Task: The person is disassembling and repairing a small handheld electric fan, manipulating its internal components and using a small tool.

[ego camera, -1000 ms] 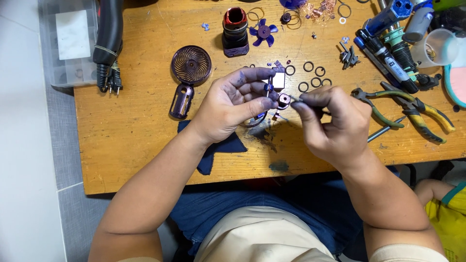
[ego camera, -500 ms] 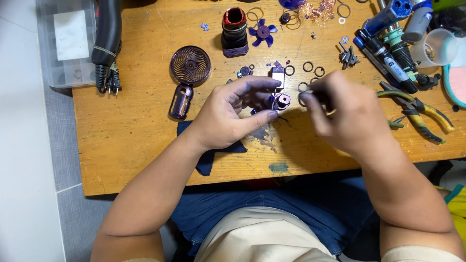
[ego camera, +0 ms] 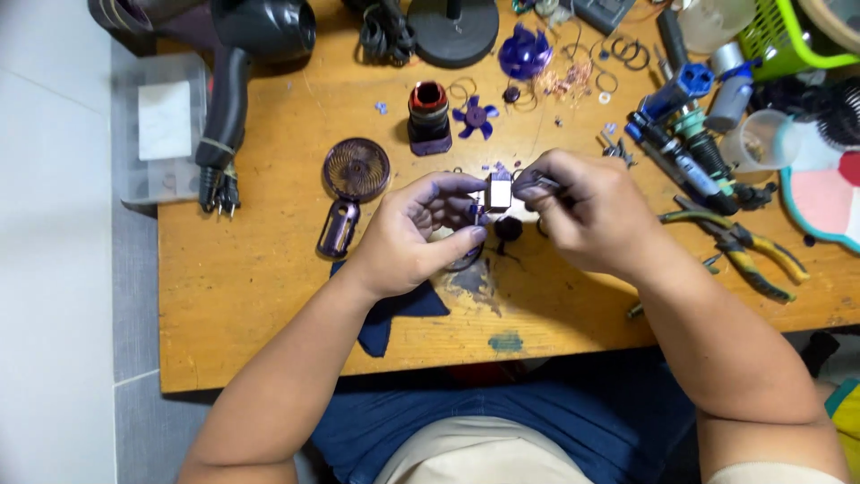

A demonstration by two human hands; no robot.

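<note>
My left hand (ego camera: 417,235) curls over the middle of the wooden table (ego camera: 269,287), thumb and fingers pinching a small purple part (ego camera: 475,215). Opposite it, my right hand (ego camera: 591,211) grips a thin grey tool (ego camera: 537,186) whose tip points left toward a small silvery square piece (ego camera: 499,191) between the two hands. A small black round piece (ego camera: 508,229) lies on the table just below the fingertips. What the tool's tip touches is hidden by the fingers.
Left of my hands lie a purple fan grille (ego camera: 356,168) and an oval purple casing (ego camera: 339,229). A dark motor housing (ego camera: 429,116) and a purple fan blade (ego camera: 475,116) sit behind. A black hair dryer (ego camera: 237,63) is far left, pliers (ego camera: 743,246) and screwdrivers (ego camera: 690,152) right.
Both hands have shifted up the table, away from me. The right hand has turned its fingers left onto the part that the left hand holds.
</note>
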